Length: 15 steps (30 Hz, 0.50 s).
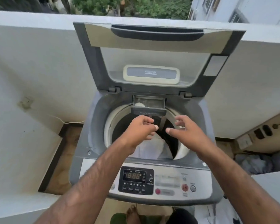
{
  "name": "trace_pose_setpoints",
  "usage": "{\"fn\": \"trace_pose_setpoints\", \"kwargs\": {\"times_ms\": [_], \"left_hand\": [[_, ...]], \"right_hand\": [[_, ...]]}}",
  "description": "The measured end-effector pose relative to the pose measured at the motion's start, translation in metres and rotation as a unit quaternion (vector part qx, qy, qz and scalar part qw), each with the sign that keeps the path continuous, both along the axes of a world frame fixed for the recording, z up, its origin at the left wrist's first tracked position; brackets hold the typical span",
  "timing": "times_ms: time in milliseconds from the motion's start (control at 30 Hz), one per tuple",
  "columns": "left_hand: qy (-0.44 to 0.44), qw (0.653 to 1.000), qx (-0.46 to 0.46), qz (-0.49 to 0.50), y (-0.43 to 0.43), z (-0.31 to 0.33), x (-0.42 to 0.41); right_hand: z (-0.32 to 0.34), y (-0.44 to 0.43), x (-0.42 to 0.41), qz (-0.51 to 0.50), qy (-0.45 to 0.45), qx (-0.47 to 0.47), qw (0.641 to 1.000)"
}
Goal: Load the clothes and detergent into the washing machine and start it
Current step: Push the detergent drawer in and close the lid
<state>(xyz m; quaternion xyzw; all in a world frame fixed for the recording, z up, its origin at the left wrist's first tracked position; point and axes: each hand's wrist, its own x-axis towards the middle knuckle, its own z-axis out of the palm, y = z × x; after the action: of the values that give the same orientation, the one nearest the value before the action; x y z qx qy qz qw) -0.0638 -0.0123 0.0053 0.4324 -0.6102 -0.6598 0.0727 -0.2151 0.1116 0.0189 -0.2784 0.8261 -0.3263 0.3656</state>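
Observation:
The grey top-load washing machine [94,126] stands with its lid [152,39] raised. Inside the drum [108,126] lie a white garment [152,147] and dark clothes [170,139]. At the drum's back, the detergent drawer [149,110] is pulled out, with a heap of white powder [140,104] in it. My left hand [138,131] hovers just under the drawer front, fingers curled against the thumb and nothing visible in them. My right hand [187,131] hovers beside it over the drum, fingers spread and empty. The control panel [136,180] is lit and reads 18:88.
White parapet walls [31,78] close in the machine on the left and behind. At the right are a switch board [262,131] and a pile of clothes [257,162]. A white garment [217,214] lies on the floor near my foot [132,214].

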Motion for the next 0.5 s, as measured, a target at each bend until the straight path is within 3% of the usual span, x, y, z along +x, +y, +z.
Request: {"fn": "trace_pose_setpoints", "kwargs": {"times_ms": [233,333,500], "left_hand": [[-0.012,0.987,0.11,0.118,-0.032,-0.036,-0.004],[0.014,0.963,0.178,0.2,-0.046,-0.047,-0.016],[0.037,0.933,0.212,0.289,-0.071,-0.067,-0.044]], "right_hand": [[-0.052,-0.048,-0.022,-0.069,-0.156,-0.033,0.985],[-0.071,-0.068,-0.038,-0.099,-0.221,-0.04,0.969],[-0.09,-0.095,-0.056,-0.145,-0.302,-0.046,0.941]]}}
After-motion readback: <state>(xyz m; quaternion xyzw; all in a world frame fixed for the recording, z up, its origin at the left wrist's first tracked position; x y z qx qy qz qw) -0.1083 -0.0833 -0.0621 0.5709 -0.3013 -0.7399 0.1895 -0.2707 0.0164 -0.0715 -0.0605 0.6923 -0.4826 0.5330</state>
